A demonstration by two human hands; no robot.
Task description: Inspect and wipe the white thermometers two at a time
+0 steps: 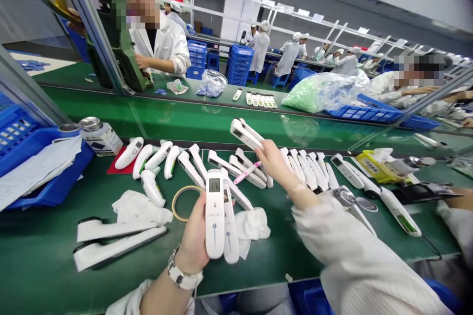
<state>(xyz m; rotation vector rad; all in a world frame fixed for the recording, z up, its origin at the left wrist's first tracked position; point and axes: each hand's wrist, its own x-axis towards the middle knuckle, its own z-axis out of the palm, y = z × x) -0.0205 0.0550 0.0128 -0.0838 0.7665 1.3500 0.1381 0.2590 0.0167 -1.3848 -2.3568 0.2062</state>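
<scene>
My left hand (194,236) is closed around two white infrared thermometers (214,231), fanned side by side with their displays facing me. The nearer display lights up with dark characters. Farther forward, my right hand (275,162) grips a white thermometer (246,134) above the row on the bench; a second one seems to lie behind it. A pink-and-white pen (247,172) slants just below the right fingers; whether they hold it I cannot tell. Several white thermometers (305,170) lie in a row near the right hand. Two more thermometers (118,243) rest at the left.
Crumpled white cloths (138,209) and a tape roll (177,204) lie on the green bench (148,280). Blue baskets (44,157) and a pump bottle (98,135) stand left. A yellow tray (373,167) is right. Co-workers sit beyond the raised green ledge (177,125).
</scene>
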